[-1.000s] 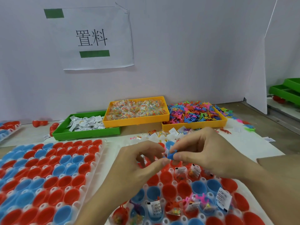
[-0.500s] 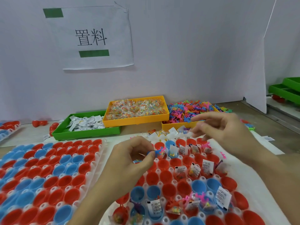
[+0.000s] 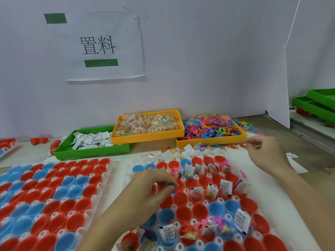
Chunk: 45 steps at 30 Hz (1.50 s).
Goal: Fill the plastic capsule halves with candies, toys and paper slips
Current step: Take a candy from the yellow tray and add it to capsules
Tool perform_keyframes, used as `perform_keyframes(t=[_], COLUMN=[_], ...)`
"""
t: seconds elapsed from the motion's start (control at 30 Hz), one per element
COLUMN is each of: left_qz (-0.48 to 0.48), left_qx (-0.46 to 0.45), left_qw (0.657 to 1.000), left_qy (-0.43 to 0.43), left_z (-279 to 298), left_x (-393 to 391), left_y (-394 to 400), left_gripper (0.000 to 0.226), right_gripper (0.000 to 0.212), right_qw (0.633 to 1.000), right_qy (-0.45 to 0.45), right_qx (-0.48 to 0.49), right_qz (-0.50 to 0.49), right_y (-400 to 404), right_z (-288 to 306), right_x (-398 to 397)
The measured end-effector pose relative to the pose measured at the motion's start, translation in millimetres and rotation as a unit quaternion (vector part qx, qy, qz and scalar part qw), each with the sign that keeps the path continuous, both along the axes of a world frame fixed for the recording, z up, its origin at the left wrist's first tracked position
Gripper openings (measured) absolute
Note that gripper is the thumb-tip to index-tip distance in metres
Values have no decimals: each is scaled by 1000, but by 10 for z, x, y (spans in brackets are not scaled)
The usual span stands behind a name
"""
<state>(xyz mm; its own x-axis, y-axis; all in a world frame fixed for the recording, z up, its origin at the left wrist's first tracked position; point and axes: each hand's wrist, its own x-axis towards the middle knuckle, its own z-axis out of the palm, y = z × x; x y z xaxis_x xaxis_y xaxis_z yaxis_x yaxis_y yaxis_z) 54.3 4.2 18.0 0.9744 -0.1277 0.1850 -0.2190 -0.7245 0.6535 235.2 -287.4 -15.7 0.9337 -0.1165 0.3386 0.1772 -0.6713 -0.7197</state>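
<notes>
Near tray: the white tray (image 3: 268, 201) right in front holds red and blue capsule halves (image 3: 184, 214). Some halves have a candy bag, a toy and a paper slip (image 3: 226, 186) in them. Many red ones in the middle have nothing in them yet.
Left hand: the left hand (image 3: 154, 189) is low over the middle of this tray. Its thumb and fingers pinch a small blue toy (image 3: 172, 190) just above a red half.
Side tray: another tray of capsule halves (image 3: 54, 192) sits to the left. All its cups look bare.
Right hand: the right hand (image 3: 264, 153) is farther back, near the front edge of the toy bin. Its fingers are curled with the tips close together. I cannot tell if it holds anything.
Loose bits: a few slips and candy bags (image 3: 181, 151) lie on the table between the tray and the bins.
Far bins: a green bin (image 3: 90, 154) holds paper slips, a yellow bin (image 3: 145, 138) holds candies, and the toy bin (image 3: 213, 141) holds bright toys.
Step now: I think the blue toy is about to go into a cup.
Next move: the left hand needs to let go over a cup with no toy. The right hand looks ready to pick more toys.
</notes>
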Motion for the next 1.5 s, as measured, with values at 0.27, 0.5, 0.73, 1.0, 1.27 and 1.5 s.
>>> perform_keyframes(t=[0.27,0.5,0.73,1.0,1.27,1.5], left_qz=[-1,-1,-9,-8,-10,-6], left_qx=[24,48,53,74,52,30], left_qw=[1000,999,998,997,998,999], left_qy=[-20,-10,-14,-16,-20,-42], left_z=[7,-30,-55,-72,-67,-77], left_x=[-5,12,33,43,42,34], left_y=[-45,-53,-54,-78,-70,-78], left_gripper=[22,10,10,13,14,13], right_gripper=[20,28,37,52,54,49], right_qw=[997,985,976,956,952,959], right_qy=[-8,-8,52,120,136,106], right_qx=[-56,-49,-49,-133,-147,-121], right_qz=[57,166,204,234,231,232], right_y=[86,290,410,520,621,600], right_z=[-24,-34,-9,231,245,266], right_x=[-51,-97,-33,170,241,254])
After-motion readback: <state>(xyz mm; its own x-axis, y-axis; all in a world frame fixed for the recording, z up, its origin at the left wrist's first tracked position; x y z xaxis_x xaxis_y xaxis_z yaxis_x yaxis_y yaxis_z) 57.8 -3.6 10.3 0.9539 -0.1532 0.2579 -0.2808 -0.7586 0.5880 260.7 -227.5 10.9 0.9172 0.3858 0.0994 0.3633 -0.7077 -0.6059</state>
